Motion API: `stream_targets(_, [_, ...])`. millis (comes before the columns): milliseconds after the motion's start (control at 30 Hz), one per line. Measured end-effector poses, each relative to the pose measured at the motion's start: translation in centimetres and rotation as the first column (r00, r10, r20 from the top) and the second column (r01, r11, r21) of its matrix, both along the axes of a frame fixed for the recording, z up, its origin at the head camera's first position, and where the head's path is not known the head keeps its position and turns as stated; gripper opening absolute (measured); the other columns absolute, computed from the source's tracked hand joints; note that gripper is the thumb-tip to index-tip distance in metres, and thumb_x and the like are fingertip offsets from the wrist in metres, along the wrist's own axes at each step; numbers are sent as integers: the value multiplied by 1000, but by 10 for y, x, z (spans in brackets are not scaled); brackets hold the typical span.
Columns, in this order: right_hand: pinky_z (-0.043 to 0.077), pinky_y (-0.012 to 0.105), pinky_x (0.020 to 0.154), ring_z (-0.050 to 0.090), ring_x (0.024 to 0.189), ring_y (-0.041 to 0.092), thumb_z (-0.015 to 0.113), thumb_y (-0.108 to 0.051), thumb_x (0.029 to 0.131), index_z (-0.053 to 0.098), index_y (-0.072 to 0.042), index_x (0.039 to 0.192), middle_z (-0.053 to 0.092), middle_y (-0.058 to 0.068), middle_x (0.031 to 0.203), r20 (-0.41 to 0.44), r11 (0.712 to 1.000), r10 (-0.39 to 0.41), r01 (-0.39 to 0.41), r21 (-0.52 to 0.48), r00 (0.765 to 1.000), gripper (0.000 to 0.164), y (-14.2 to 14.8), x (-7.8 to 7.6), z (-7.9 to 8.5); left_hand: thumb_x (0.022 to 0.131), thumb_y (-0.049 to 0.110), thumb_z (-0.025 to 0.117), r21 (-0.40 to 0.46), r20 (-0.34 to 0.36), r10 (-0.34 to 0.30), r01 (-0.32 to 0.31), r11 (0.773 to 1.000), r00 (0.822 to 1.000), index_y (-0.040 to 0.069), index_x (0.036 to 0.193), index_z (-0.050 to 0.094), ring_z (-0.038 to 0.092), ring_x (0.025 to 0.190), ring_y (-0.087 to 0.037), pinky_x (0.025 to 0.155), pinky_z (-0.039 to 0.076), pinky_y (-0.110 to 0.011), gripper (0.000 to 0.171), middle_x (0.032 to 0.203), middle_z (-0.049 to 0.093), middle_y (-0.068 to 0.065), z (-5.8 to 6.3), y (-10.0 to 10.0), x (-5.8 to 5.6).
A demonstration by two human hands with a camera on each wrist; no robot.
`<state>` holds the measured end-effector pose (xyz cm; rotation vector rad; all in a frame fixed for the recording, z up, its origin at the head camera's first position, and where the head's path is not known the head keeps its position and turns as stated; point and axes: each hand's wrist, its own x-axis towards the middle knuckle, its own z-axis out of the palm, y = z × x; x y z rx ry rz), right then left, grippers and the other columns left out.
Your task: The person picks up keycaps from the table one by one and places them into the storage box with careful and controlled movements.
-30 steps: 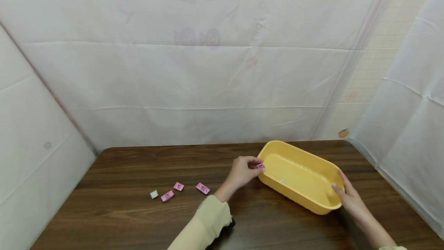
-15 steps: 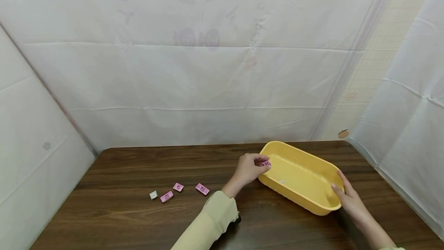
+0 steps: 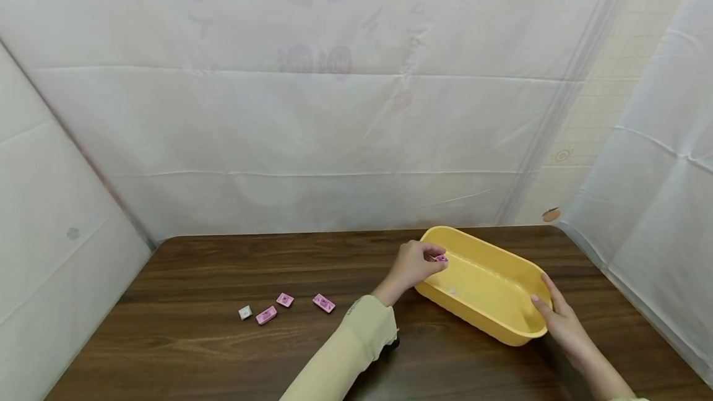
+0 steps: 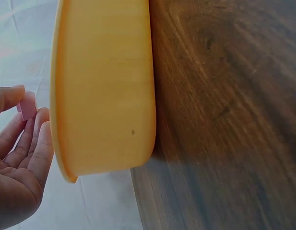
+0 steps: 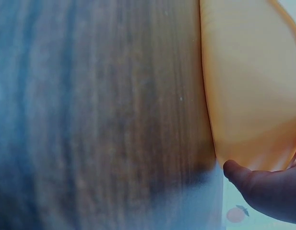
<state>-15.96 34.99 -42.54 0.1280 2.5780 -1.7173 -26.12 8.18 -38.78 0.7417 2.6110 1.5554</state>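
My left hand point(image 3: 413, 263) pinches a small pink block point(image 3: 441, 258) with a darker print between thumb and fingertips. It is over the left end of a yellow plastic basin point(image 3: 473, 316). In the left wrist view the pink block point(image 4: 28, 106) stands clear of the palm, beside the basin's rim. My right hand point(image 3: 564, 320) grips the basin's right end, thumb over the rim on the inside and fingers along the outside. On the basin's floor lies a small whitish piece point(image 3: 453, 291).
Left of the basin, three pink printed blocks, one square point(image 3: 285, 299) and two oblong, the nearer oblong block point(image 3: 266, 315) and the right-hand oblong block point(image 3: 324, 302), lie on the dark wooden table point(image 3: 184, 351). A small white block point(image 3: 245, 312) is beside them. White sheeting point(image 3: 312, 141) hangs behind.
My left hand has moved right and slightly away from me, carrying the pink block from the basin's left rim to over its inside. The right hand keeps its hold; the basin has hardly moved.
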Motion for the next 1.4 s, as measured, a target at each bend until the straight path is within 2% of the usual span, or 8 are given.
stream_targets(200, [-3,61,101,-18,130,42,33,-29,99,-15,-6,143,-19,26,145,-8,1000,0,0,-2,1000,68,0,1,0,80,15,69,-34,4,-13,13,999,1000,2,99,69,62,74,-4,62,46,-14,23,89,69,-2,1,10,-3])
stream_targets(500, [-2,62,101,-17,130,43,34,-30,99,-15,-6,143,-19,27,144,8,1000,-4,4,12,1000,70,0,3,2,79,14,70,-142,-7,34,-35,989,999,4,95,71,58,72,-3,62,44,-13,18,85,68,1,-7,29,-10])
stream_targets(600, [-2,62,100,-17,130,44,34,-30,99,-15,-6,143,-19,27,144,11,1000,-2,2,13,1000,69,0,4,1,79,15,70,-219,-39,39,-46,975,998,6,93,72,56,70,-3,63,43,-13,17,82,68,3,-7,32,-12])
stream_targets(767, [-2,62,101,-17,130,44,34,-29,100,-14,-6,143,-19,27,144,6,1000,-2,2,8,1000,69,-1,4,1,78,16,70,-358,-98,16,-50,932,995,9,89,73,58,70,-2,63,42,-12,13,83,69,5,-4,35,-13])
stream_targets(967, [-3,61,101,-17,130,43,33,-30,100,-14,-6,143,-19,26,145,12,1000,-6,6,11,1000,69,0,6,1,77,16,71,-457,-75,10,-44,888,997,12,83,73,56,68,-2,61,41,-12,8,83,68,7,-7,45,-17])
stream_targets(1067, [-2,61,101,-17,130,43,34,-30,100,-15,-7,143,-20,25,145,21,1000,-8,8,8,1000,69,0,7,0,76,17,71,-501,-68,8,-41,864,998,14,77,72,52,63,-2,61,40,-14,3,75,65,11,-11,49,-19])
stream_targets(1233, [-2,62,100,-17,130,44,34,-30,99,-15,-8,143,-20,25,145,21,1000,-2,2,2,1000,69,0,8,0,73,12,70,-505,-28,4,-18,863,1000,16,61,62,45,56,-5,58,38,-18,15,61,54,11,-15,50,-21])
stream_targets(1400, [-1,64,100,-17,129,46,34,-31,99,-15,-7,143,-21,27,144,23,1000,0,0,14,1000,69,0,7,0,75,9,70,-519,21,39,-23,855,999,13,66,66,48,57,-6,54,41,-18,11,66,59,8,-15,52,-22])
